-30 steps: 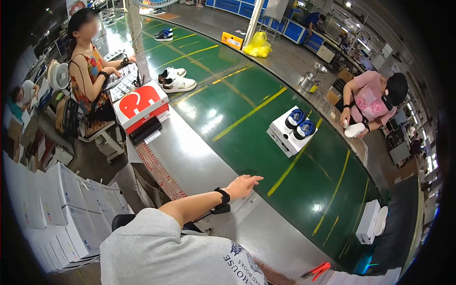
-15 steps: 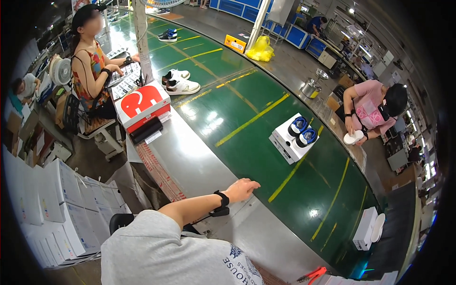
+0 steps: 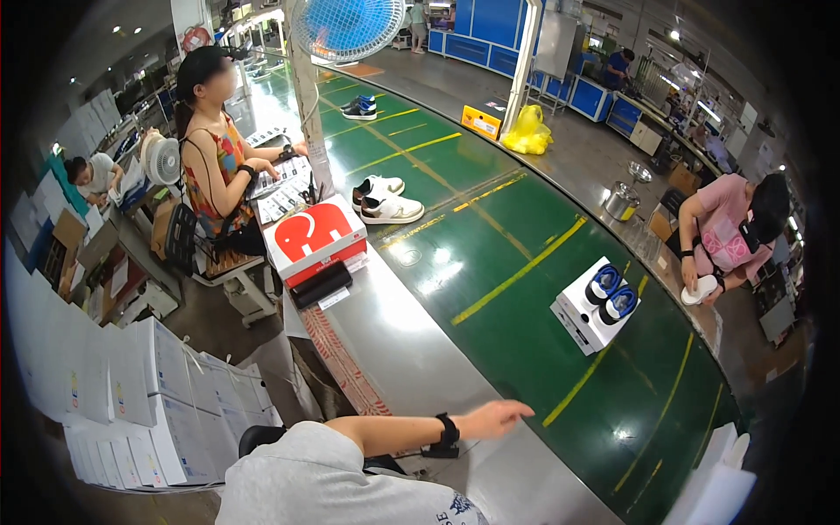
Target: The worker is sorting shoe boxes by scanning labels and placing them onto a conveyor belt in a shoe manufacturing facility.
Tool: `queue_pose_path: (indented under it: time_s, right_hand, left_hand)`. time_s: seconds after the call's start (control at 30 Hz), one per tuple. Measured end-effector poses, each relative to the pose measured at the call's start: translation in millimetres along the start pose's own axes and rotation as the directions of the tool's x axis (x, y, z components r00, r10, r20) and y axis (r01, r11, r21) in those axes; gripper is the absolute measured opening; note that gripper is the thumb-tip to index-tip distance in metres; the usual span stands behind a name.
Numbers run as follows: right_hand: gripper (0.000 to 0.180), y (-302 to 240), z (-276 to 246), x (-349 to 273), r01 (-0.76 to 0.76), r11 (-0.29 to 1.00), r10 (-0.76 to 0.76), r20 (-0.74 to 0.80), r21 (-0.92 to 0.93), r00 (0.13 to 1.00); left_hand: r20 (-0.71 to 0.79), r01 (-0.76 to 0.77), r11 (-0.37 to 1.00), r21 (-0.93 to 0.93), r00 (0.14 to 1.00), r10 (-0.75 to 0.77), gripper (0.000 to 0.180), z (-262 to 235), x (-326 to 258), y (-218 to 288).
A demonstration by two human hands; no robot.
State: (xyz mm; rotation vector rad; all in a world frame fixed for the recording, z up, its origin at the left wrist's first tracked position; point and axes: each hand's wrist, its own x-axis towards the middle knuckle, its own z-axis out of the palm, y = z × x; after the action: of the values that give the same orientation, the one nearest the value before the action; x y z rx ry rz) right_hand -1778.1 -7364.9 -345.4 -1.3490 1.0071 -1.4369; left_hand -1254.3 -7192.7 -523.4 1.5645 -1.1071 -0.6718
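Note:
My left hand [image 3: 496, 420], a black band on its wrist, reaches over the edge of the metal bench onto the green conveyor belt [image 3: 499, 350]. Its fingers are stretched out, slightly blurred, with nothing in them. My right hand is out of sight. Farther along the belt, a pair of dark shoes with blue linings [image 3: 611, 295] stands on a white shoebox [image 3: 588, 315]. Toward the lower right, a blurred white box [image 3: 713, 486] has a pale shoe-like shape beside its top; what supports it cannot be seen.
White sneakers [image 3: 388, 203] and a red-and-white shoebox [image 3: 315, 229] lie ahead-left. Stacked white boxes [image 3: 175, 411] stand at my left. One person [image 3: 214, 157] sits beside the belt; another [image 3: 731, 223] handles a white shoe across it. A post [image 3: 306, 96] carries a blue fan [image 3: 348, 26].
The whole view has shifted, so the scene sits lower and farther right. My left hand stays at the belt's edge, fingers straighter. The white box at lower right looks larger and blurred.

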Motion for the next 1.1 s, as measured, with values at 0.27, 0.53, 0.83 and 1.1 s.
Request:
queue_pose_path:
  time_s: [0.27,0.53,0.83,1.1]
  right_hand:
    - [0.035,114.9,225.7,-129.3,-0.548,0.836,0.527,0.264,0.007,0.808]
    - [0.032,72.6,323.9,-155.0,-0.643,0.748,0.612,0.546,-0.166,0.572]
    - [0.063,24.2,358.6,-99.2,0.931,0.216,-0.256,0.903,-0.295,0.346]
    - [0.09,31.8,403.3,-92.1,0.939,0.34,-0.266,0.952,-0.056,0.153]
  left_hand:
    - [0.424,0.438,0.655,-0.616,0.885,-0.193,0.106,12.1,-10.0,64.6]
    - [0.144,0.451,0.65,-0.612,0.871,-0.469,0.101,-42.1,-3.2,40.8]
    - [0.269,0.607,0.446,-0.658,0.743,-0.613,0.082,-104.2,15.6,-8.4]
    - [0.516,0.759,0.451,-0.469,0.65,-0.558,0.071,-169.5,28.6,-24.6]
